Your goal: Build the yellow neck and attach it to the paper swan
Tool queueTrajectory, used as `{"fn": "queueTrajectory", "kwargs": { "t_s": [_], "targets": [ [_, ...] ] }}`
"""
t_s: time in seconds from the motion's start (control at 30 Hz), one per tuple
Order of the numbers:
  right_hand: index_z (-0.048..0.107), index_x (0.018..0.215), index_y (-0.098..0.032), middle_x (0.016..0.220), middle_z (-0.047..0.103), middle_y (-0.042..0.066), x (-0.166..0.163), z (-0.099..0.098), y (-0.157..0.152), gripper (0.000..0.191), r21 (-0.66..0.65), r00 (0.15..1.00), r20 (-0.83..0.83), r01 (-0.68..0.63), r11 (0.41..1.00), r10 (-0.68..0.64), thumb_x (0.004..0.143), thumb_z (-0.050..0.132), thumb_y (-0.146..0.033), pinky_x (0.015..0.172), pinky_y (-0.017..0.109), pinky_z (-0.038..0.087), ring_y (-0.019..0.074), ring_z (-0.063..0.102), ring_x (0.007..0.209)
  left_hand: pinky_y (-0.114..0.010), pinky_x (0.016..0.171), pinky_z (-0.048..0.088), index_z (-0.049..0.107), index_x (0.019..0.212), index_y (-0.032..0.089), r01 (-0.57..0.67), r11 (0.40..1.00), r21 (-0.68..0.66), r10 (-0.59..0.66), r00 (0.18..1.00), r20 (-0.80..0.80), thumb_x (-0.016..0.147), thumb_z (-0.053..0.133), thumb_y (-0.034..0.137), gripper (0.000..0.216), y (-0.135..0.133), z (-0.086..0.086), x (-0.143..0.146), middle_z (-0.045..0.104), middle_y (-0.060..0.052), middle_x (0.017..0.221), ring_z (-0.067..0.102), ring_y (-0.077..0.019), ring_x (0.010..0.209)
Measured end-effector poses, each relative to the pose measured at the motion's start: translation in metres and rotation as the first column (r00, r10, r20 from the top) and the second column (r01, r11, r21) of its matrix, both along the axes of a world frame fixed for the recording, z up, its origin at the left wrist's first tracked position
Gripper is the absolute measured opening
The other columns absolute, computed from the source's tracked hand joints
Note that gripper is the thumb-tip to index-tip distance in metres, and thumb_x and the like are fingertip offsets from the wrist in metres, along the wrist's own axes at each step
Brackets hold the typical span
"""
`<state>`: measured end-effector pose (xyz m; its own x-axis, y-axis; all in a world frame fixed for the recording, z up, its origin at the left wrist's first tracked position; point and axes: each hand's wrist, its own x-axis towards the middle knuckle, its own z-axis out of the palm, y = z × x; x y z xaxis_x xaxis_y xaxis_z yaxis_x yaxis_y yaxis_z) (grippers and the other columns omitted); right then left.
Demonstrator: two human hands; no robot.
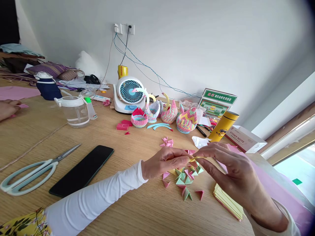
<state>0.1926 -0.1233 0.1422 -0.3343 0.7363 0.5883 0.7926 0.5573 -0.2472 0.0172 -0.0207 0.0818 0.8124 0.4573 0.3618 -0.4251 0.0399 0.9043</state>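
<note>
Between my two hands is a small folded strip of yellow paper (pixel 197 158). My left hand (pixel 165 161) pinches its left end between thumb and fingers. At the other end, my right hand (pixel 228 170) closes thumb and fingertips on the same paper. Below them lie several folded paper triangles (pixel 181 177) in green, pink and yellow, partly hidden by my hands. A stack of yellow paper slips (pixel 227 201) rests beneath my right wrist.
Paper swans (pixel 169 113) and a white fan (pixel 129 93) stand at the back. Scissors (pixel 41 170) and a black phone (pixel 82 170) lie left. A water jug (pixel 75 111), yellow can (pixel 222 126) and sticky note box (pixel 246 139) stand around. Another person's hand (pixel 8 108) shows far left.
</note>
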Motion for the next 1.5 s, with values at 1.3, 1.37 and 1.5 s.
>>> {"fn": "queueTrajectory", "kwargs": {
  "t_s": [1.3, 1.37, 1.5],
  "targets": [
    [0.07, 0.107, -0.029, 0.096, 0.071, 0.001, -0.009, -0.022, 0.012, 0.023, 0.117, 0.989, -0.137, 0.065, 0.991, -0.049, 0.091, 0.062, -0.014, 0.077, 0.033, 0.047, 0.018, 0.064, 0.086, -0.028, 0.049, 0.012, 0.045, 0.073, 0.016, 0.002, 1.0, -0.002, -0.002, 0.997, -0.078, 0.094, 0.046, 0.043, 0.034, 0.0, -0.001, 0.002, 0.037, 0.006, 0.064, 0.022, -0.0062, 0.052],
    [0.069, 0.111, -0.027, 0.097, 0.072, 0.002, -0.01, -0.023, 0.012, 0.025, 0.152, 0.99, -0.118, 0.096, 0.984, -0.078, 0.091, 0.061, -0.014, 0.078, 0.035, 0.046, 0.0187, 0.065, 0.088, -0.028, 0.049, 0.013, 0.044, 0.072, 0.016, -0.006, 1.0, -0.01, 0.005, 0.998, -0.069, 0.093, 0.047, 0.043, 0.034, 0.001, -0.001, 0.002, 0.037, 0.006, 0.063, 0.022, -0.0063, 0.051],
    [0.067, 0.114, -0.024, 0.093, 0.074, 0.003, -0.01, -0.024, 0.012, 0.027, 0.211, 0.983, -0.14, 0.149, 0.966, -0.121, 0.091, 0.061, -0.012, 0.083, 0.038, 0.046, 0.0189, 0.067, 0.086, -0.028, 0.049, 0.013, 0.042, 0.068, 0.017, -0.002, 1.0, -0.022, 0.0, 0.998, -0.061, 0.092, 0.048, 0.045, 0.037, 0.003, 0.0, 0.001, 0.038, 0.006, 0.062, 0.022, -0.0059, 0.05]
  ]
}}
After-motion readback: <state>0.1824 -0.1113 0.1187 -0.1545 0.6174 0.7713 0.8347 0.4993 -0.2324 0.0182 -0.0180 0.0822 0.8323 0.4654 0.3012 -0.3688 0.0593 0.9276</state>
